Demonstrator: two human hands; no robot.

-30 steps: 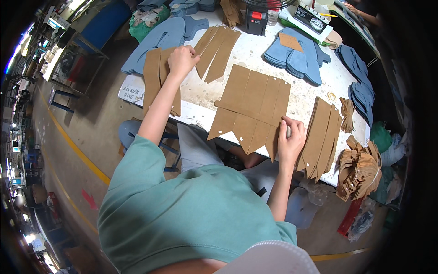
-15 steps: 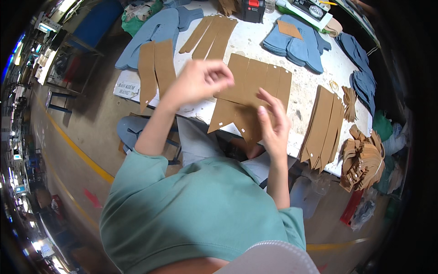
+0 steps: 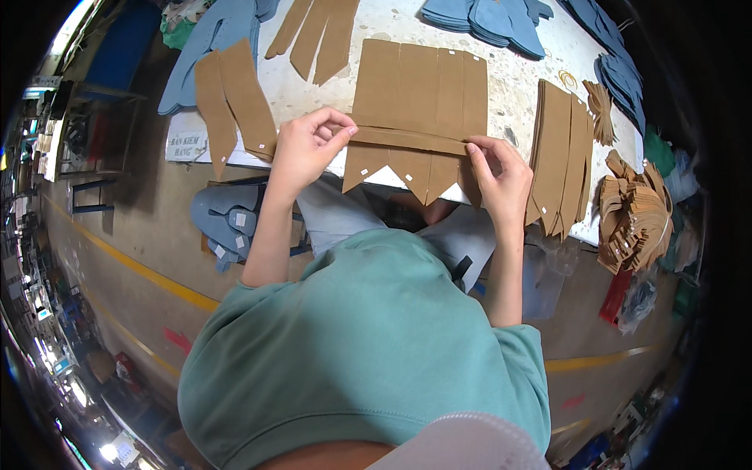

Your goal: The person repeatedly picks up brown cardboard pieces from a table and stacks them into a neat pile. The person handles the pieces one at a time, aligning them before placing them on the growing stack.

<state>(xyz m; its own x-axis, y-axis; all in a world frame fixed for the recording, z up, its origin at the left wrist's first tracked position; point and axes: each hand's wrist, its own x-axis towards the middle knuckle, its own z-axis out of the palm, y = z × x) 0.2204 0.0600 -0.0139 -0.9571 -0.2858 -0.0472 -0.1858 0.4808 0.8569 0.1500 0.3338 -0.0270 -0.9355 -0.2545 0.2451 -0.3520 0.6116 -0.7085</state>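
A narrow brown strip (image 3: 411,141) stretches crosswise between my hands; I cannot tell whether it is a loose piece or a turned-up edge. My left hand (image 3: 307,150) pinches its left end between thumb and fingers. At the right end, my right hand (image 3: 504,177) is closed in the same way. Behind and under the strip, flat brown pieces (image 3: 419,82) lie side by side with small white tags. Their pointed lower ends (image 3: 384,163) stick out toward me at the table's near edge.
More brown pieces lie at the left (image 3: 249,94), at the back (image 3: 325,39) and in a pile at the right (image 3: 558,149). Blue cut parts (image 3: 489,23) are stacked on the white table (image 3: 517,102). A tied brown bundle (image 3: 634,211) sits at the right corner.
Both hands were raised apart over the brown pieces, fingers curved. Now they are lower and closed on the strip's two ends. The view has tilted, so the table appears higher up.
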